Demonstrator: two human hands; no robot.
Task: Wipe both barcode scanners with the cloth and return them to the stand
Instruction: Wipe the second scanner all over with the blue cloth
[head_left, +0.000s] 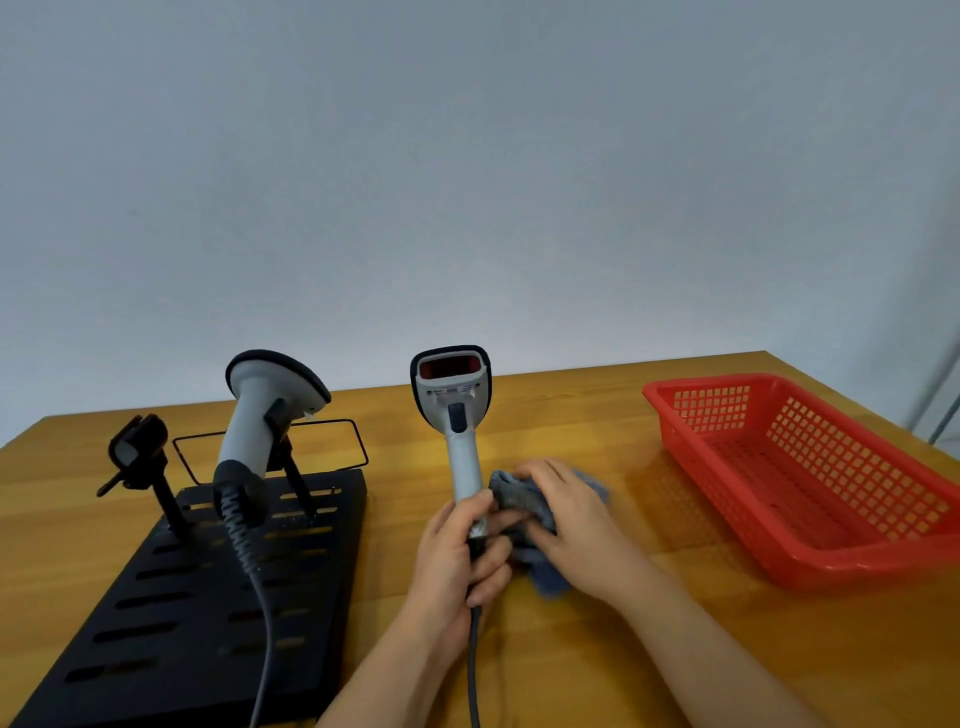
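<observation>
At the centre of the frame, the left hand (457, 551) is gripping the handle of an upright scanner (453, 400), its window facing the camera. The right hand (566, 514) is pressing a blue-grey cloth (511, 496) against that handle, fingers curled over it. At lower left, the second scanner (260, 410) is sitting in the black stand (208, 597) on the bench (623, 649). A red basket (810, 478) is lying at right.

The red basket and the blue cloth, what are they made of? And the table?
The red basket looks like moulded plastic: glossy, with a neat grid of holes. The blue cloth in the right hand seems soft fabric, maybe microfibre, since it bunches and folds. The table looks like wood or wood-look laminate, with grain streaks; which one is hard to tell.
</observation>
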